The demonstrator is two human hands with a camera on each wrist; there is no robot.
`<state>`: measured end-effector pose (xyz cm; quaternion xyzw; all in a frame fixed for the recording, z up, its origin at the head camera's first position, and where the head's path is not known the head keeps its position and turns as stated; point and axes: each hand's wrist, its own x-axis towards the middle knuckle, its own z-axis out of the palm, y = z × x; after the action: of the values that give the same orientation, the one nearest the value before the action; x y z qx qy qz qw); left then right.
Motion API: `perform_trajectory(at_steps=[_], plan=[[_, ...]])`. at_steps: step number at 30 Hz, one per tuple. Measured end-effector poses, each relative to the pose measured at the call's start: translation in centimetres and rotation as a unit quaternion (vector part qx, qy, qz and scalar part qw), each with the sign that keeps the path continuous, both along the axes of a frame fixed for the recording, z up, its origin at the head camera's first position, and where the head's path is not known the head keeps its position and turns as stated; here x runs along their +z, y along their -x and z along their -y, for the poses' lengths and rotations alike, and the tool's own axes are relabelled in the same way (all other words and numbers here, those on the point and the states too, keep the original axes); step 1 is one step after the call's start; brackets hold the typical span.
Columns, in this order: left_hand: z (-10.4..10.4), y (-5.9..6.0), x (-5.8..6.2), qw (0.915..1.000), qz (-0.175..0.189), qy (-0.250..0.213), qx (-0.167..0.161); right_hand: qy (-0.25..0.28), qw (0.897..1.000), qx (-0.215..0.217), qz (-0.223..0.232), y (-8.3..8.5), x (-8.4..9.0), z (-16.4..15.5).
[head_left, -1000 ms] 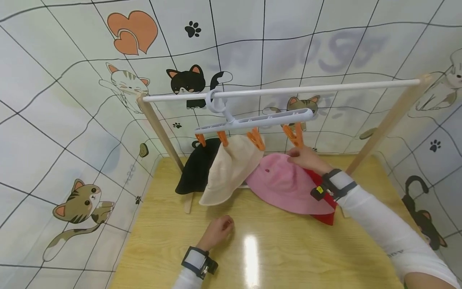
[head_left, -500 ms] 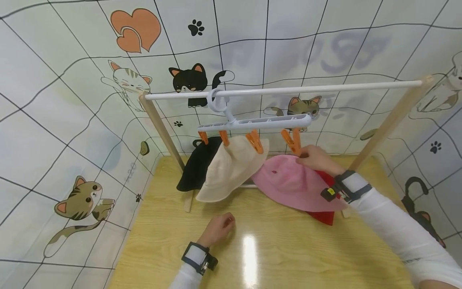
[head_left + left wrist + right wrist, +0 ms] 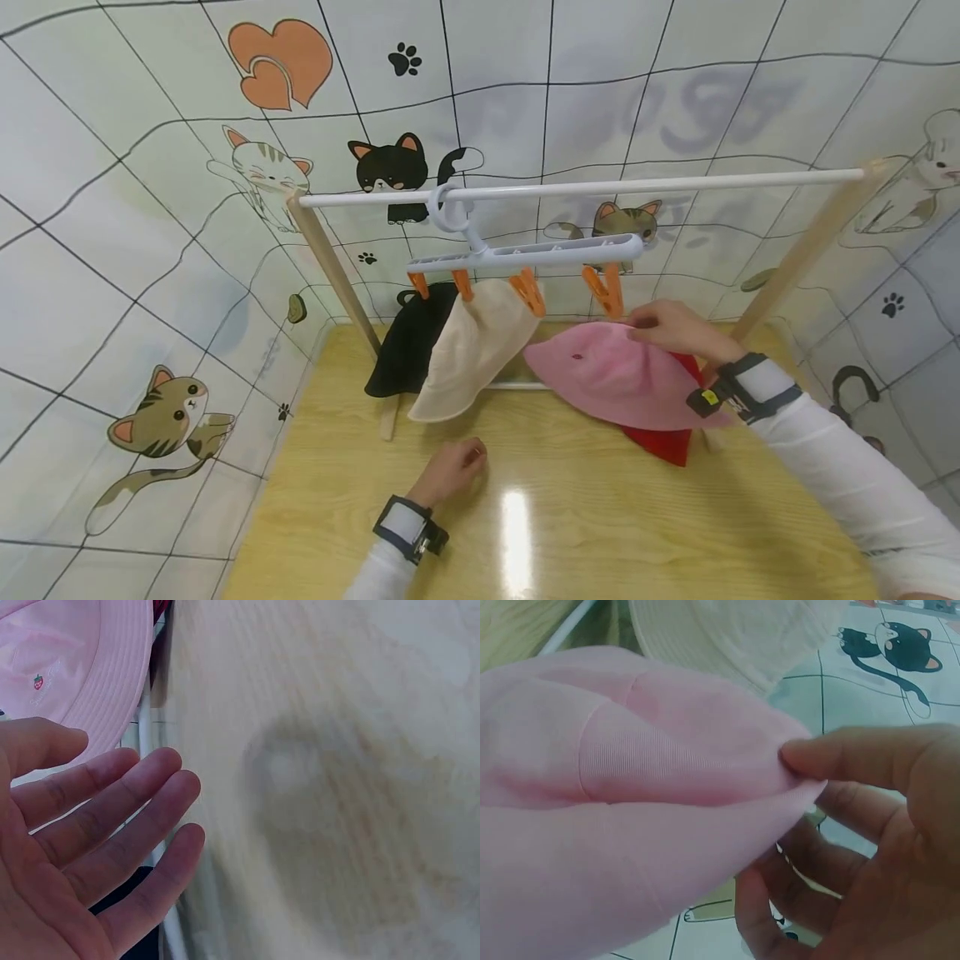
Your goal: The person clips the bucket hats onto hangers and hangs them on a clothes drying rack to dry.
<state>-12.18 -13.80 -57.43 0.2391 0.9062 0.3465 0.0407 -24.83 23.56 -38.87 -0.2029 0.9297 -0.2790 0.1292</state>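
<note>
Long pale plastic hanger, pink fabric bucket hat at its 5 o'clock, nudged toward 3 since a second ago. Red fabric item behind is mostly hidden. Left hand, hat's 8 o'clock: fingers loose. Right hand pinches the hat's edge, orange plastic clip at its 10.

White wall covering with black grid lines rises behind the wood-grain bench, printed with an orange heart, a paw print, a black kitten and, lower left, a brown tabby kitten.
</note>
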Motion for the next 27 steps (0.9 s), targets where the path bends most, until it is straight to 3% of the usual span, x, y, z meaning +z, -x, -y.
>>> perform_trajectory(at_steps=[6, 13, 23, 27], plan=[[-0.1, 1.0, 1.6, 0.9992, -0.027, -0.005, -0.03, 0.006, 0.999, 0.044, -0.008, 0.0, 0.2, -0.4], [-1.3, 2.1, 5.1, 0.9964, -0.057, -0.004, -0.064, 0.005, 0.996, 0.088, -0.001, -0.5, 0.9, -0.7], [-3.8, 3.5, 9.2, 0.9895, -0.128, 0.0, -0.066, -0.003, 0.99, 0.142, 0.014, -2.0, 1.4, 0.0], [-4.7, 4.2, 11.1, 0.9891, -0.126, 0.014, -0.074, 0.0, 0.986, 0.166, -0.005, -2.5, 1.2, 0.6]])
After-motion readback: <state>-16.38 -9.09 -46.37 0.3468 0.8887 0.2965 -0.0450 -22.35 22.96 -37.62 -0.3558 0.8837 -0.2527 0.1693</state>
